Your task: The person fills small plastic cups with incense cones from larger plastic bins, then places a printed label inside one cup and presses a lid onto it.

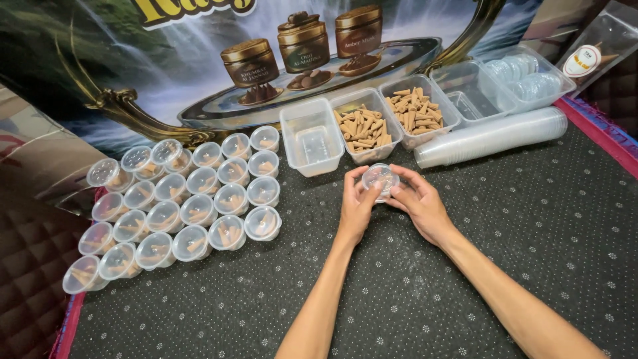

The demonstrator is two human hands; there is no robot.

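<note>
Both of my hands meet at the middle of the dark mat around one small clear lidded cup [380,178]. My left hand [357,206] grips it from the left and my right hand [420,205] from the right, fingertips on the lid's rim. Just behind the cup stand clear rectangular tubs: an empty one [310,138] and two holding tan cone-shaped sticks [364,127], [415,108].
Several small lidded cups with tan cones inside [199,199] sit in rows at the left. A lying stack of clear cups [492,136] rests at the right, behind it tubs with round lids [525,76]. A printed poster backdrop [199,60] rises at the back.
</note>
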